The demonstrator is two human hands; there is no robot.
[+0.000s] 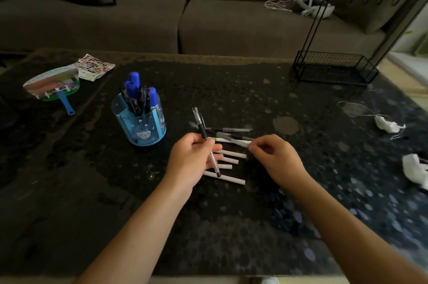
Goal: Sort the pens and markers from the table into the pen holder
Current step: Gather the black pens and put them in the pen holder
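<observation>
Pen holder (139, 121) left of pens (228, 158)

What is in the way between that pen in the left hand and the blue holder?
Nothing visible. The left hand holds the pen raised above the table, and the stretch of tabletop between it and the pen holder to its left is bare. The holder already has blue markers, though part looks free.

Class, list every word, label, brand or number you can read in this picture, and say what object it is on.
No text here is readable.
Pen holder: a small cartoon face and specks, no words.
Printed sheet: rows of coloured marks, too small and blurred to read.
Hand fan: a colourful print, blurred.
Pen in the left hand: no legible marking.
</observation>
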